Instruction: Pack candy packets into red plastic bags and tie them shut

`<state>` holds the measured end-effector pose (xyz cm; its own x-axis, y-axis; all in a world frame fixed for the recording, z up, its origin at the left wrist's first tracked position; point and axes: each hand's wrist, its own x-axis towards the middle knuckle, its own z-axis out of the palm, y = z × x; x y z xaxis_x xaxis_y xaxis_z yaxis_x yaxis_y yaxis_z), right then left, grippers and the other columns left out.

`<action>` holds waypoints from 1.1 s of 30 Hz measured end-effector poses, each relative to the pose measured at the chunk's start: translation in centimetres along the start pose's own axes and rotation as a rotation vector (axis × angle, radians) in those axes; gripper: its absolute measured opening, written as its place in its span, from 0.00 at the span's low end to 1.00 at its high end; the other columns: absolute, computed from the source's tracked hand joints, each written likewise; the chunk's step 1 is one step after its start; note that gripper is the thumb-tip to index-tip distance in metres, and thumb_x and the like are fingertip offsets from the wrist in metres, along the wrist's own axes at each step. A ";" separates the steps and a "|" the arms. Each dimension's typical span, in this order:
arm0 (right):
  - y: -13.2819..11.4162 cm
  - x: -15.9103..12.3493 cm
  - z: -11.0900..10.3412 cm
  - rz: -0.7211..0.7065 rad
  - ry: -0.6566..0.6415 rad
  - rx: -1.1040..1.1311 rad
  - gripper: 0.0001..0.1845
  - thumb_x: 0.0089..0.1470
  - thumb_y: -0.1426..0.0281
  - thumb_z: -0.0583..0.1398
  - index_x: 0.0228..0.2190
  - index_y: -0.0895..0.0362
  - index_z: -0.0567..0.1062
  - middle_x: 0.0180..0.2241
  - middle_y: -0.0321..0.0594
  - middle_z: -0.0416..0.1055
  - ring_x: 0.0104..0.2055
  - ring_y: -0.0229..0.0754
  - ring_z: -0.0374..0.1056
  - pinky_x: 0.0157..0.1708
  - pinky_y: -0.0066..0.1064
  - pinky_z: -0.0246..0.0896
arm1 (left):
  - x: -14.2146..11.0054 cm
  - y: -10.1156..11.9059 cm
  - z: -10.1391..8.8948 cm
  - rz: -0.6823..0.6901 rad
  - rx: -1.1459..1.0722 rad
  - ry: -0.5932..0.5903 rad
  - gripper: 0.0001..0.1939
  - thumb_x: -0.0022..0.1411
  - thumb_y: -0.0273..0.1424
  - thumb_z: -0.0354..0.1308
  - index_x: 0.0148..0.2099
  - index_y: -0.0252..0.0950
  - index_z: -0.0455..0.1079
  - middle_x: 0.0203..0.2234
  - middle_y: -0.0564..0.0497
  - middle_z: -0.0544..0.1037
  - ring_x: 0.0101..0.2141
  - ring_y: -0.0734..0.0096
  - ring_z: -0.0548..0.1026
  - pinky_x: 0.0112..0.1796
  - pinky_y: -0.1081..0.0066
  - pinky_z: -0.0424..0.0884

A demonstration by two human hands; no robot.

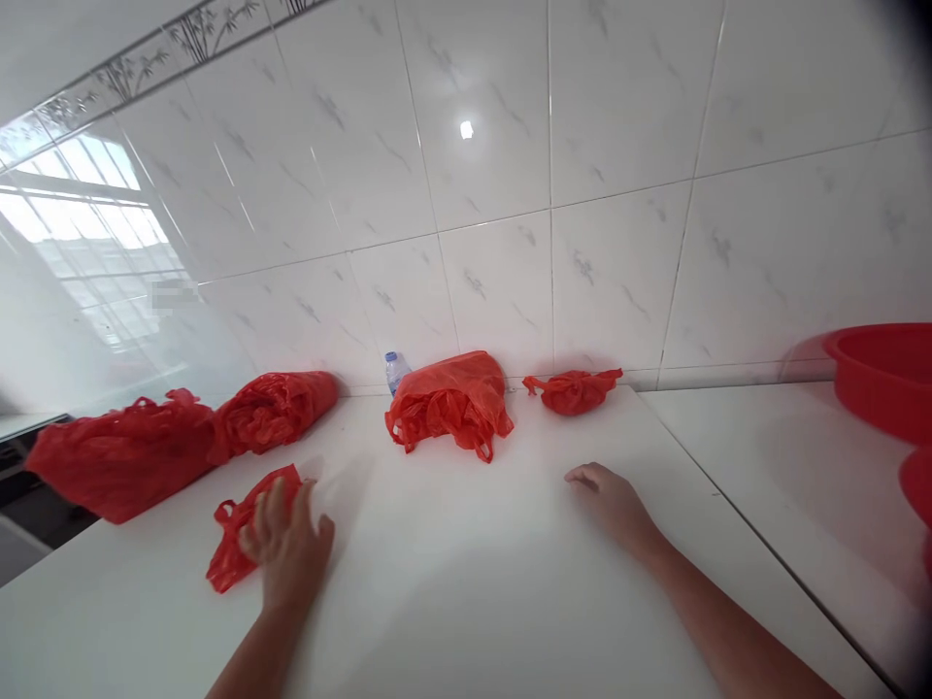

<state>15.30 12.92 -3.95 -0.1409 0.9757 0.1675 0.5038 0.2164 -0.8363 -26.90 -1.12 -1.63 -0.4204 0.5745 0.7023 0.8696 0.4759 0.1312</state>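
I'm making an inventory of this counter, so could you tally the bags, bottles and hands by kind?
Red bags: 5 (far-left bag, rolled bag, bag by the left hand, middle bag, small bag)
Bottle: 1
Hands: 2 (left hand, right hand)
Total: 8

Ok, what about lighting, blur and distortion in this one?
Head view: bright window reflection on the left of the tiled wall, small glare spot upper middle; soft shadows across the white tabletop; left hand slightly blurred; dark upper-right corner; apparent wide-angle stretching near the edges.
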 end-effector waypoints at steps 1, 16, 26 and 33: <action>-0.1 0.0 0.2 -0.013 -0.001 -0.031 0.12 0.50 0.66 0.52 0.31 0.52 0.74 0.37 0.35 0.73 0.39 0.42 0.68 0.37 0.32 0.61 | -0.2 0.7 0.4 0.154 -0.016 -0.019 0.21 0.61 0.32 0.46 0.57 0.37 0.61 0.63 0.40 0.51 0.63 0.49 0.46 0.58 0.45 0.46; -2.5 -1.2 4.7 -0.427 -0.058 -0.416 0.15 0.51 0.74 0.53 0.39 0.54 0.74 0.38 0.41 0.69 0.40 0.44 0.64 0.42 0.36 0.59 | 0.6 17.8 6.2 0.387 -0.488 -0.332 0.37 0.58 0.32 0.54 0.67 0.41 0.44 0.55 0.40 0.65 0.54 0.55 0.64 0.48 0.57 0.64; -2.7 -1.4 5.1 -0.440 -0.014 -0.347 0.35 0.50 0.70 0.54 0.59 0.50 0.55 0.48 0.41 0.67 0.50 0.47 0.64 0.47 0.42 0.62 | -0.8 19.7 4.6 0.490 -0.666 -0.299 0.16 0.59 0.24 0.50 0.49 0.38 0.67 0.38 0.48 0.78 0.39 0.64 0.74 0.43 0.64 0.67; -2.9 -1.4 4.7 -0.354 0.023 -0.201 0.36 0.54 0.66 0.53 0.62 0.46 0.47 0.57 0.42 0.60 0.54 0.47 0.62 0.47 0.40 0.64 | -3.5 22.2 1.4 0.895 -0.776 -0.226 0.11 0.59 0.22 0.48 0.41 0.35 0.69 0.30 0.49 0.77 0.31 0.69 0.73 0.32 0.71 0.69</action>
<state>9.99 10.79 -4.23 -0.3178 0.8397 0.4403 0.5844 0.5392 -0.6065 -6.48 8.38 -2.13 0.4427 0.6371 0.6310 0.7676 -0.6330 0.1006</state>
